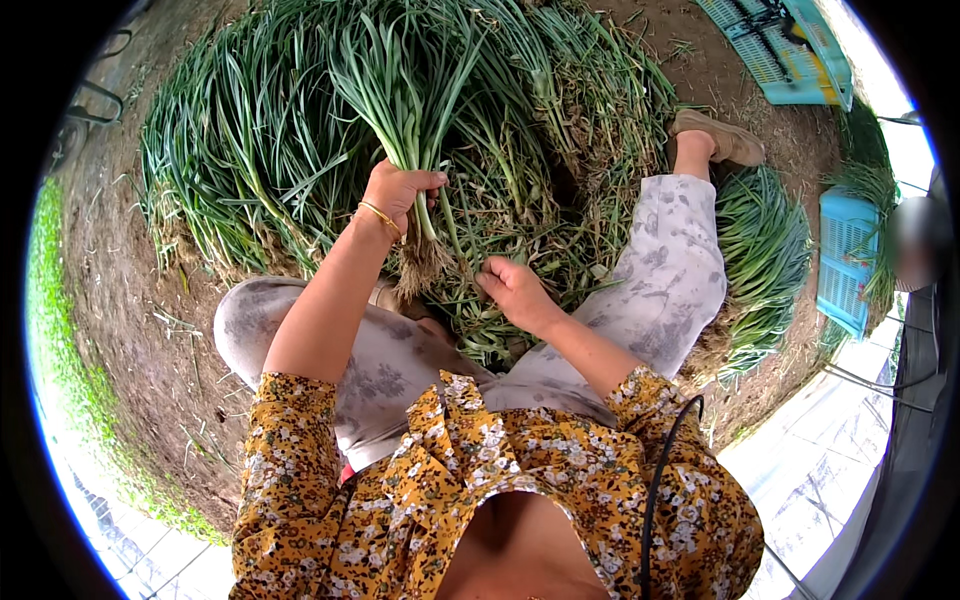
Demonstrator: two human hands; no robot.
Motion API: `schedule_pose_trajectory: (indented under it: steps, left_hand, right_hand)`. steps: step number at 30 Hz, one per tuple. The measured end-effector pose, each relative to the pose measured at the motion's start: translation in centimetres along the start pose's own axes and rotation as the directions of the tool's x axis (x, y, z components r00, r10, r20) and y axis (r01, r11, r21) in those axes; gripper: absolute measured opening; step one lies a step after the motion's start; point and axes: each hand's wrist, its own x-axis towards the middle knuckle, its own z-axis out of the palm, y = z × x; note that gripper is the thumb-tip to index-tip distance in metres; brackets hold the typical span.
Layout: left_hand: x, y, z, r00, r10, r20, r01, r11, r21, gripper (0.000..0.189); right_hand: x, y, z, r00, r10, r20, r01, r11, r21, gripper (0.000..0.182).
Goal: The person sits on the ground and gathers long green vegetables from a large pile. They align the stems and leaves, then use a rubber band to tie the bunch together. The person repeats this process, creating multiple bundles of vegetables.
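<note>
My left hand is closed around a bunch of long-leaved allium greens, just above their white lower stalks. The leaves fan upward, and the tangled roots hang below the fist. My right hand is to the right of the roots and lower, thumb and forefinger drawn together over loose trimmed leaves. Whether a thin leaf is pinched between those fingertips cannot be made out. Beyond both hands spreads a large heap of the same greens, with roots showing along its near edge.
Yellowed leaves and stalks cover the heap's right part. Another pile of greens lies beside my right leg. One turquoise plastic crate is at the upper right, a blue one below it. A blurred person is at the right rim.
</note>
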Motion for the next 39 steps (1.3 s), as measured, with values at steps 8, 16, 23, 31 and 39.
schedule_pose_trajectory:
  steps: [8, 16, 23, 31, 39]
  left_hand:
    - [-3.3, 6.9, 0.1, 0.899, 0.439, -0.018, -0.437, 0.889, -0.135, 0.028]
    - [-1.8, 6.5, -1.0, 0.970, 0.186, -0.158, -0.216, 0.955, -0.202, 0.020]
    - [-0.3, 1.7, -0.5, 0.978, 0.106, -0.179, -0.134, 0.980, -0.149, 0.012]
    - [-0.5, -1.8, 1.2, 0.995, -0.080, 0.061, 0.079, 0.997, 0.012, 0.013]
    - [-0.4, -0.8, 0.1, 0.996, -0.041, 0.081, 0.040, 0.999, 0.009, 0.016]
  right_hand:
    - [2.9, 5.5, -2.4, 0.993, -0.084, -0.085, 0.024, 0.840, -0.542, 0.034]
    - [14.2, 8.0, -4.5, 0.894, 0.382, -0.234, -0.413, 0.906, -0.097, 0.038]
    - [7.8, 0.7, -2.3, 0.996, 0.083, -0.036, -0.053, 0.858, 0.511, 0.017]
    - [6.1, -1.4, 1.3, 0.976, 0.207, -0.068, -0.056, 0.544, 0.837, 0.019]
    - [2.0, -0.9, 0.1, 0.972, -0.073, -0.225, 0.133, 0.954, 0.267, 0.023]
